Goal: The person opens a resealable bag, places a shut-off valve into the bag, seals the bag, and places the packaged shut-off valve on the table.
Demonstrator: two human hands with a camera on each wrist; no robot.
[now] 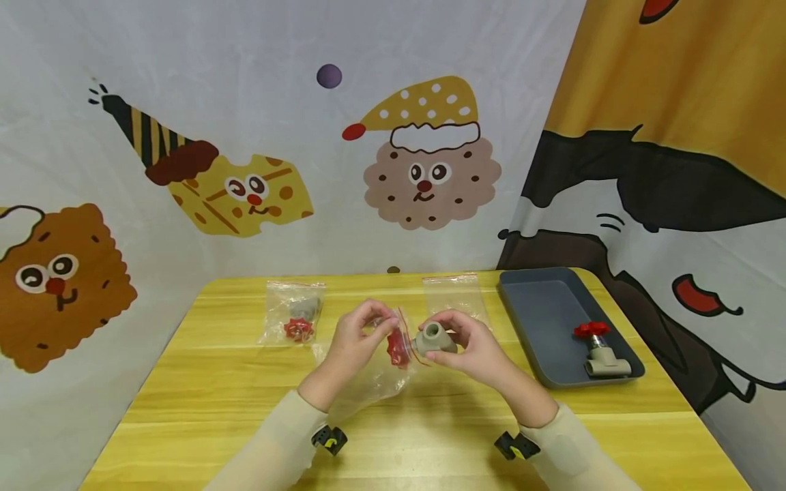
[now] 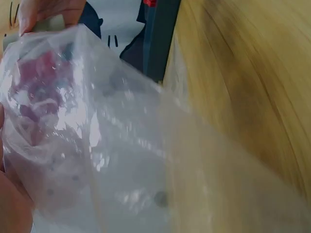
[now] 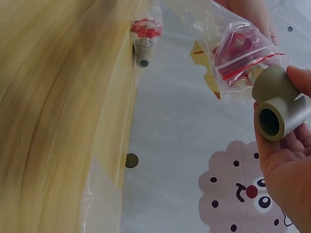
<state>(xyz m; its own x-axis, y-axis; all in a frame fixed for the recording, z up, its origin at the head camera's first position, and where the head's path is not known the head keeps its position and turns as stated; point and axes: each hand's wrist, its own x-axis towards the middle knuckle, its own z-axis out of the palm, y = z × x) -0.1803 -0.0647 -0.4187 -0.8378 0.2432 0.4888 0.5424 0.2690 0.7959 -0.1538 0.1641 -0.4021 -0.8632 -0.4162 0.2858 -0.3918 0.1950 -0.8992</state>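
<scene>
Between the hands is a grey-beige pipe valve (image 1: 437,339) with a red handwheel (image 1: 398,349). My right hand (image 1: 479,346) grips the bare tee-shaped body, thumb on one side and fingers on the other. The handwheel end sits inside a clear zip bag (image 1: 374,389), whose red seal strip crosses near the valve's metal neck in the right wrist view. My left hand (image 1: 355,341) pinches the bag beside the handwheel. In the left wrist view the loose bag (image 2: 126,141) hangs broadly in front, blurring the handwheel behind its film.
Another bagged valve (image 1: 299,320) lies at the table's back left. A flat clear bag (image 1: 451,296) lies behind my right hand. To the right is a grey tray (image 1: 531,307), with an unbagged red-handled valve (image 1: 604,361) at its near end. A printed curtain (image 1: 344,239) hangs behind the table.
</scene>
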